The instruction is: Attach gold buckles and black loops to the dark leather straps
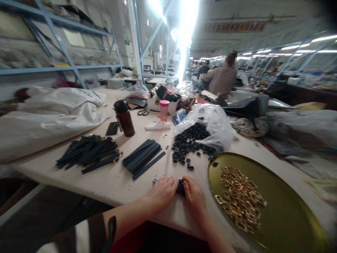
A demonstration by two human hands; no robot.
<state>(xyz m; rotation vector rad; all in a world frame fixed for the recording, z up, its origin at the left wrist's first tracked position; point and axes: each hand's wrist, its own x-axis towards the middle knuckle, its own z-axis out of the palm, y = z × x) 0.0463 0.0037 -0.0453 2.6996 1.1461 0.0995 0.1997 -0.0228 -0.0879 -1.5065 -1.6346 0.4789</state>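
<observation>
Near the table's front edge, my left hand (163, 191) and my right hand (193, 193) are close together, fingers curled around a small dark piece (180, 187) between them. Its exact shape is mostly hidden by the fingers. Beyond my hands lies a heap of small black loops (188, 140), partly under a clear plastic bag (216, 123). Flat black strips (142, 156) are stacked to the left, and farther left is a pile of black straps with gold buckles (89, 153). Gold metal rings (242, 198) lie in a round tray (286, 211) at the right.
On the table (105, 182) stand a dark brown bottle (125, 118) and a pink-lidded cup (164, 110); a phone (112, 128) and scissors (143, 112) lie nearby. White sacks (52, 119) cover the left side. A person (221, 80) is in the background.
</observation>
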